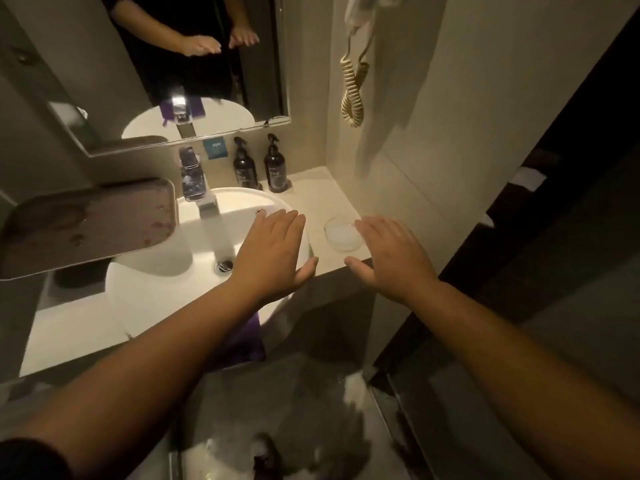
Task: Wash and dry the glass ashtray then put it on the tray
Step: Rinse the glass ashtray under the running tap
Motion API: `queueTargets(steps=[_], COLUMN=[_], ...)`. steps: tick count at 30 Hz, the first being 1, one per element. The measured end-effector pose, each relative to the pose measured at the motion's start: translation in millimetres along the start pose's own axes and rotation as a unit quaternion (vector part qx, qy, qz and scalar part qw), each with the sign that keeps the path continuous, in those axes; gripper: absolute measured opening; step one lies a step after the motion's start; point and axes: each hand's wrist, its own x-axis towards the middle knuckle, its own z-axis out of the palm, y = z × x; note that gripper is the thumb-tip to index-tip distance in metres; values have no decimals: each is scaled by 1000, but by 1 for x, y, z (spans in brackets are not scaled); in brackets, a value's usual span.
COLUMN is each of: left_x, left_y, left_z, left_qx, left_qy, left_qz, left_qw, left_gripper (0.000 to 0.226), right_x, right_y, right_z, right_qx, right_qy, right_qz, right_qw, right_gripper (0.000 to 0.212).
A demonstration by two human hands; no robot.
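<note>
Both hands were held flat, palms down, fingers straight and nothing gripped. The left hand [273, 247] was seen spread over the right rim of the white basin [145, 271]; contact with the rim could not be told. The right hand [388, 254] was spread over the front edge of the worktop [322, 199], its fingertips just beside the glass ashtray [343, 233], at the ashtray's 3 o'clock; touching or not could not be told. The ashtray was set upright on the worktop, at 3 o'clock of the basin, between the two hands. The brown tray [90, 226] was seen at 9 o'clock of the basin, partly overhanging it, well apart from the ashtray. A chrome tap [197, 185] was placed at the basin's 12 o'clock, water running from it to the drain [224, 265]. Two dark pump bottles [259, 168] were stood at 1 o'clock against the wall, under the mirror [173, 64]. A coiled cord [353, 88] was hung on the right wall.
</note>
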Motion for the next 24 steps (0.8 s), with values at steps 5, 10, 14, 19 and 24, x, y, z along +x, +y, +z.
queueTargets(steps=[5,10,14,19,24], left_x=[39,83,121,165,214], left_y=[-8,-32,-55,-75,-79], left_z=[30,69,100,132,158], left_qx=[-19,-48,-72,-90,-111], left_qy=[-3,-34,-61,-112,-194], left_qz=[32,104,180,233,244], left_qw=[999,993,979,962,944], left_gripper=[69,70,65,71,76], right_x=[16,45,71,96,124], right_y=[17,25,27,27,37], right_z=[24,55,88,121,145], right_qx=[6,10,29,64,127], right_qy=[-9,-31,-48,-68,-85], right_qz=[31,75,125,192,249], right_qw=[999,997,991,977,956], right_gripper=[67,69,70,71,77])
